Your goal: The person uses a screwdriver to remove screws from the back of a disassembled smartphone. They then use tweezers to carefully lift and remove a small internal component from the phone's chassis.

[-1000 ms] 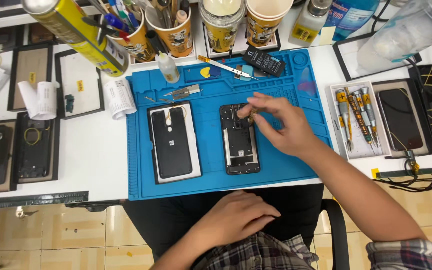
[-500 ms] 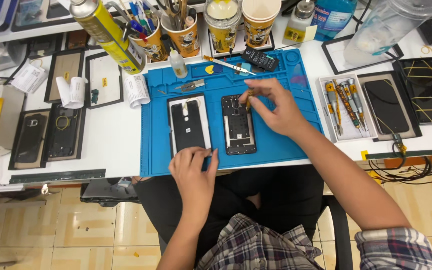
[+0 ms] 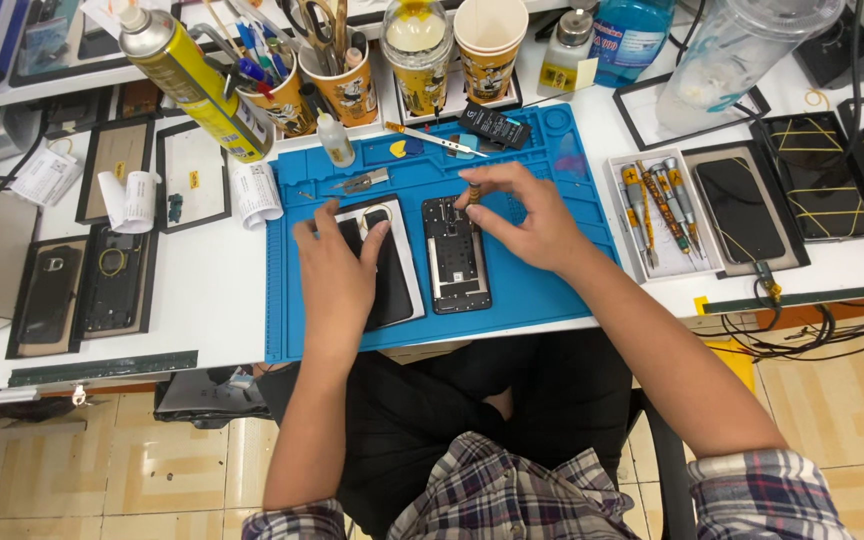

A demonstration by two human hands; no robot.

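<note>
Pinching what seems a screwdriver (image 3: 473, 192) above the frame (image 3: 457, 255), the right hand (image 3: 527, 215) should stay vertical; left hand (image 3: 337, 270), fingers spread, steadies the phone (image 3: 392, 262) beside the frame.

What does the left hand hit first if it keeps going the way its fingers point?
The left hand lies on the phone back panel, fingers pointing up the blue mat. Straight on, it likely meets the metal tweezers first, then the small glue bottle; height is unclear.

- white workbench (image 3: 202, 300)
- blue repair mat (image 3: 552, 290) at centre
- paper rolls (image 3: 132, 197) left
- screwdriver tray (image 3: 652, 215) right
- yellow spray can (image 3: 192, 80), cups (image 3: 487, 40) at back
</note>
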